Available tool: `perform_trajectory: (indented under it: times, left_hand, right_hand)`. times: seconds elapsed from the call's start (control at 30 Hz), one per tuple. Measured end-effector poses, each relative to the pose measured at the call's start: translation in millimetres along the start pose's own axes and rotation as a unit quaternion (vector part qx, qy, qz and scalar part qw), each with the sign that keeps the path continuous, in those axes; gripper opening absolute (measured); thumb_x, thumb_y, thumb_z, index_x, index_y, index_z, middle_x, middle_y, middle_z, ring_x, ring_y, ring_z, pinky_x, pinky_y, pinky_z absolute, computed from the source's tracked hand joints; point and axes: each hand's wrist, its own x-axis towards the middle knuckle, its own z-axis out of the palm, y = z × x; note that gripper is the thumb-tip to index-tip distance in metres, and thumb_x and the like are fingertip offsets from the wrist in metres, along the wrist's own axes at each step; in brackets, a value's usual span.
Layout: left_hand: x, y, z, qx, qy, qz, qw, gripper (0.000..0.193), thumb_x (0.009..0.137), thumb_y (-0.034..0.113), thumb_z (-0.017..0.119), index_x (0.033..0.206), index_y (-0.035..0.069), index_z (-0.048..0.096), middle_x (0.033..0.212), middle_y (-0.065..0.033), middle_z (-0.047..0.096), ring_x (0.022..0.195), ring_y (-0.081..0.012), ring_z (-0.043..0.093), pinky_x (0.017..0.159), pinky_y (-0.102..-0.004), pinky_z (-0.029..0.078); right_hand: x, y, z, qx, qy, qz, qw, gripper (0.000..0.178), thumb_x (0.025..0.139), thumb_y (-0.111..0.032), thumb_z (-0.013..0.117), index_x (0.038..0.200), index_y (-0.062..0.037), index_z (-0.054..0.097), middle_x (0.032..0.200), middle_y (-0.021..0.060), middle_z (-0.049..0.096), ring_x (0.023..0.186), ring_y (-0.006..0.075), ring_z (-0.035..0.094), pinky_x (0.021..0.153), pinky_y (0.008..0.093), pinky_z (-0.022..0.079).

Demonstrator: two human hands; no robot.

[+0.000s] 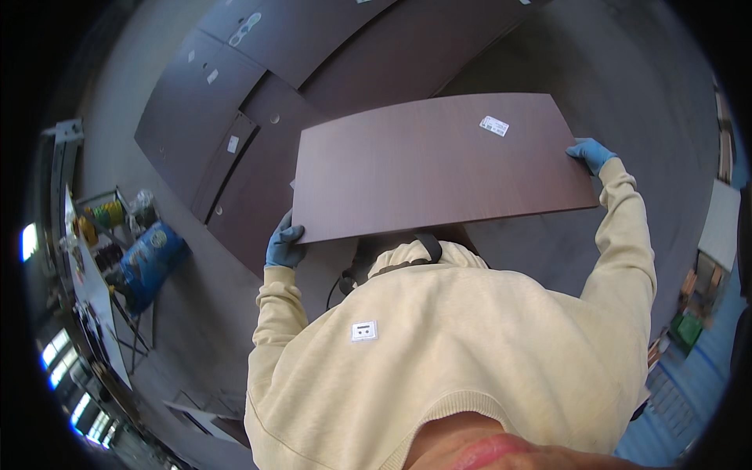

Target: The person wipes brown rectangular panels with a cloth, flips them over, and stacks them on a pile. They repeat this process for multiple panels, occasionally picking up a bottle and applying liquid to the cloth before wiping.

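A dark brown wood-grain panel is held in front of my body by its two short ends. My left hand, in a blue glove with dark fingertips, is closed on the panel's near left corner. At the opposite end my right hand, gloved the same way, grips the right edge with its thumb on the top face. A white label is stuck near the panel's far right corner. The fingers beneath the panel are hidden.
Several larger brown panels lie overlapping on the grey floor ahead and to the left. A table stands at the left, with a blue plastic sack beside it. At the far right are a green box and a pale board.
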Motion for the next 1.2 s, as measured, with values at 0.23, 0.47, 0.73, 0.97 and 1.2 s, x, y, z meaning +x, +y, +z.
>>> perform_trajectory:
  times: [0.23,0.47,0.73,0.97,1.2]
  left_hand:
    - [102,-41,28,-0.066,0.094,0.046,0.992,0.072,0.084,-0.001,0.063,0.153,0.001,0.043,0.145,-0.0137,0.058,0.131,-0.0290,0.056,0.117,-0.0415,0.041]
    - [207,-51,28,-0.060,0.175,0.060,0.981,0.080,0.076,-0.002,0.063,0.154,0.000,0.043,0.148,-0.0122,0.056,0.136,-0.0272,0.052,0.116,-0.0376,0.040]
    - [283,-71,37,0.002,0.275,0.080,0.958,0.085,0.073,-0.008,0.059,0.156,-0.001,0.041,0.152,-0.0127,0.053,0.141,-0.0276,0.048,0.119,-0.0350,0.036]
    - [327,-113,48,-0.010,0.411,0.106,0.905,0.085,0.072,-0.016,0.054,0.155,0.000,0.044,0.152,-0.0132,0.053,0.137,-0.0266,0.053,0.113,-0.0317,0.041]
    - [377,-178,74,0.052,0.673,0.247,0.695,0.056,0.088,-0.011,0.062,0.143,-0.004,0.054,0.142,-0.0175,0.060,0.126,-0.0291,0.061,0.108,-0.0353,0.048]
  right_hand:
    - [200,-151,-42,-0.184,0.221,-0.012,0.958,0.073,0.091,-0.056,0.070,0.134,0.0021,0.065,0.130,0.0169,0.069,0.113,0.0282,0.067,0.102,0.0393,0.049]
    - [349,-222,-50,-0.269,0.275,-0.101,0.918,0.069,0.090,-0.064,0.064,0.129,-0.0068,0.071,0.129,0.0168,0.071,0.120,0.0345,0.066,0.104,0.0410,0.049]
    - [461,-276,-36,-0.309,0.316,-0.157,0.883,0.072,0.089,-0.067,0.063,0.128,-0.0068,0.072,0.130,0.0184,0.070,0.125,0.0348,0.064,0.105,0.0421,0.050]
    - [536,-298,-18,-0.248,0.277,-0.197,0.907,0.062,0.092,-0.058,0.067,0.119,-0.0026,0.076,0.110,0.0158,0.077,0.102,0.0290,0.072,0.092,0.0399,0.054]
    - [580,-299,-2,-0.403,0.264,-0.178,0.859,0.062,0.099,-0.061,0.052,0.110,-0.0062,0.078,0.109,0.0204,0.076,0.104,0.0408,0.071,0.092,0.0475,0.054]
